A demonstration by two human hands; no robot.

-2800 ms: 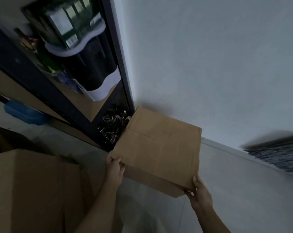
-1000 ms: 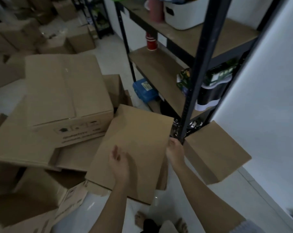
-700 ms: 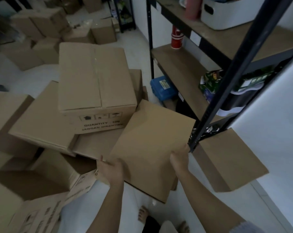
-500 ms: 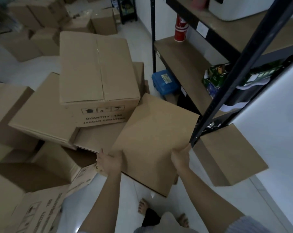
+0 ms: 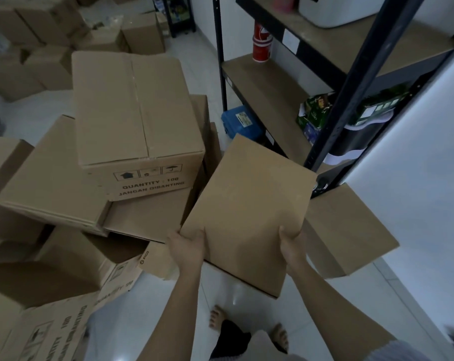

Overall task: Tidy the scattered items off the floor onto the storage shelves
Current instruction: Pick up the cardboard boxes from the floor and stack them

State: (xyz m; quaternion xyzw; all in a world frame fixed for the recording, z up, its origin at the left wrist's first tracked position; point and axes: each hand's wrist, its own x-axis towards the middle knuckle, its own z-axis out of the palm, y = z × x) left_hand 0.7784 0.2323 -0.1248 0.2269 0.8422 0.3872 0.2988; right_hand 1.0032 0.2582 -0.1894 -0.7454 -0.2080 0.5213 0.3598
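A plain brown cardboard box (image 5: pixel 246 204) is held tilted above the white floor, in front of the black shelf post (image 5: pixel 351 82). My left hand (image 5: pixel 187 247) grips its near left corner and my right hand (image 5: pixel 292 247) grips its near right edge. A second plain box (image 5: pixel 351 230) leans on the floor between the shelf unit and the white wall. The wooden shelf boards (image 5: pixel 267 89) carry a red cup (image 5: pixel 262 45) and green packets (image 5: pixel 315 110).
A sealed carton printed "QUANTITY : 100" (image 5: pixel 137 121) tops a pile of flattened and open cartons (image 5: pixel 51 256) at left. A blue case (image 5: pixel 243 123) lies under the lowest shelf. More cartons (image 5: pixel 38 35) crowd the far floor. My bare feet (image 5: pixel 218 317) stand below.
I left the first box beside the wall and turned to the pile. Both hands closed on the second box and have lifted it slightly toward me.
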